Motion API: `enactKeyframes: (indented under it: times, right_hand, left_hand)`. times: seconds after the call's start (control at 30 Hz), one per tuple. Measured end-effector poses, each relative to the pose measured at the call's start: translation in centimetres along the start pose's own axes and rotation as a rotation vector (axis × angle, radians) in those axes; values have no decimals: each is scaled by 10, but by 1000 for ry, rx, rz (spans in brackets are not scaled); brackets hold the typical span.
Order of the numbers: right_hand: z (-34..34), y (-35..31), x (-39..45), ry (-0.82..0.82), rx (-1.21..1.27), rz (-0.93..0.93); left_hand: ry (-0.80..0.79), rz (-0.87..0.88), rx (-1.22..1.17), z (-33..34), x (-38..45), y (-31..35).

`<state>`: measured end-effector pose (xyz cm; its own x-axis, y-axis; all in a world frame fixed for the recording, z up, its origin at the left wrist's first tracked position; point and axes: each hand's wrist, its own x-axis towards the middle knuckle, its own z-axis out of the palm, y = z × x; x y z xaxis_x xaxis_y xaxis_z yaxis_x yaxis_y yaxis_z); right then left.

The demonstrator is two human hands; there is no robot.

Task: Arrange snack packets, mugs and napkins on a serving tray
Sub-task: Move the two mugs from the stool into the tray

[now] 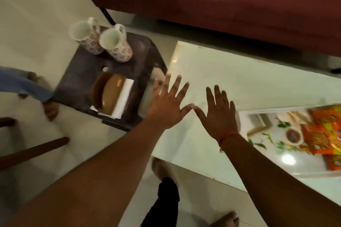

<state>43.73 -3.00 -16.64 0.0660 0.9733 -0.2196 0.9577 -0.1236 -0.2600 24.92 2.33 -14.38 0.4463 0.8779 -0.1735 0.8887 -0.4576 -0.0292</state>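
Two spread, empty hands, left hand (167,106) and right hand (218,114), hover over the white table (239,83). Mugs (100,39) and napkins (122,97) wait left on a stool (142,57); snack packets (321,131) already lie on the tray (267,140) at right. Next, probably fetching mugs.

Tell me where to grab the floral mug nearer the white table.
Take the floral mug by its handle, which points away from you toward the red sofa. Reach over with the left hand; the second mug crowds its left side.
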Motion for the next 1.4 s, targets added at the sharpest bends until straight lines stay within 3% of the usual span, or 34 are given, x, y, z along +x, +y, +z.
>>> enactKeyframes:
  times: [0.2, 0.3, 0.43, 0.6, 0.7, 0.9, 1.1, 1.23, 1.4]
  right_hand:
    - [-20, -132, 84, 74, 77, -163]
    - [-34, -190, 120, 131, 121, -216]
    - [-44, -255, 156, 191, 130, -317]
    - [-38, -300, 191, 117, -18, -381]
    - [-29, -312, 203, 70, -92, -382]
    - [-29, -319, 232, 16, -128, -435]
    - [-27, -316, 248, -31, -116, -499]
    - [-30, -311, 244, -12, -87, -504]
    - [-36, -255, 202, 114, 7, -428]
  left_hand:
    - [191, 63, 33, -58, 37, -149]
    - [253, 1, 67, -78, 50, -212]
    - [163, -130, 148, -84, 60, -289]
    - [-40, -195, 131, -66, 66, -346]
    - [-148, -172, 47, -64, 73, -360]
    - [-171, -113, 70, -68, 96, -367]
    - [-205, -162, 9, -69, 105, -366]
    - [-177, -208, -16, -70, 104, -352]
    - [-73, -66, 65, -82, 113, -297]
